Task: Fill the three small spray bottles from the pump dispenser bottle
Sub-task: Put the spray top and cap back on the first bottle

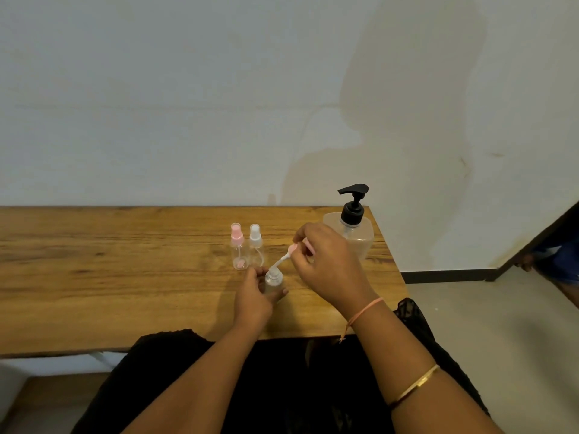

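Left hand [253, 297] grips the uncapped spray bottle [274, 281] standing toward the worktop's [125, 277] right end while right hand [326, 264] pinches its pink spray head [293, 248], dip tube at the neck; a slack grip may let the tube tip the bottle into the two capped bottles [238, 253] just behind.

Left hand [255, 296] grips the open spray bottle [273, 280] on the table [125, 277], right hand [326, 264] pinching its pink spray head [293, 250], tube slanting above the neck.
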A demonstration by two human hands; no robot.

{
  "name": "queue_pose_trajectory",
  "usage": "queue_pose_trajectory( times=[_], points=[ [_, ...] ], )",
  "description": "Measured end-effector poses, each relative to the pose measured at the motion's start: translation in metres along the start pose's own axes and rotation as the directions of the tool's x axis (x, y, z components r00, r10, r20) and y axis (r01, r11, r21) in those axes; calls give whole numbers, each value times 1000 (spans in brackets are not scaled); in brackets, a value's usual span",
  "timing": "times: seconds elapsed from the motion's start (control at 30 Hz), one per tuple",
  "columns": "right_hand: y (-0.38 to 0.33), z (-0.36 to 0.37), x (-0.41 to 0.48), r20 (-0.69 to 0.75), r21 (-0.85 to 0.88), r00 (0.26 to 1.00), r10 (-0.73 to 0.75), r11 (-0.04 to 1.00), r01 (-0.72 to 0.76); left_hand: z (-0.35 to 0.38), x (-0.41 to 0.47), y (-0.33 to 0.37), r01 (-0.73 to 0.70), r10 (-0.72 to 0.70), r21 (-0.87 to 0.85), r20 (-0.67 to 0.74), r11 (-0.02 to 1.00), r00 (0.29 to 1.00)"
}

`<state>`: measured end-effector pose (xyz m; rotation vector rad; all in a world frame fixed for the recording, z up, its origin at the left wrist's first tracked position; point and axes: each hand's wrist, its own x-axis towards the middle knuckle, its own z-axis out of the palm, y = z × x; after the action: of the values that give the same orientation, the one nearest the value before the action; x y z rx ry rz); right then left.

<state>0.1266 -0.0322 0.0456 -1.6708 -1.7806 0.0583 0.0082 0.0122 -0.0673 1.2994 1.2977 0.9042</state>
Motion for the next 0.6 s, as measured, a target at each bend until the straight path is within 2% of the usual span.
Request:
queue_pose_trajectory(
  times=[0.2,0.33,0.6],
  points=[
    [3,-2,7,39,-52,999,-4,999,6,-2,4,-1,12,-13,28,10,1000,1000],
    [5,3,8,156,-60,988,-10,998,20,-5,5,7,36,-38,30,60,999,997],
    [5,14,8,304,-83,953,-10,996,37,-15,16,17,70,-107,210,173,975,979]
  ],
)
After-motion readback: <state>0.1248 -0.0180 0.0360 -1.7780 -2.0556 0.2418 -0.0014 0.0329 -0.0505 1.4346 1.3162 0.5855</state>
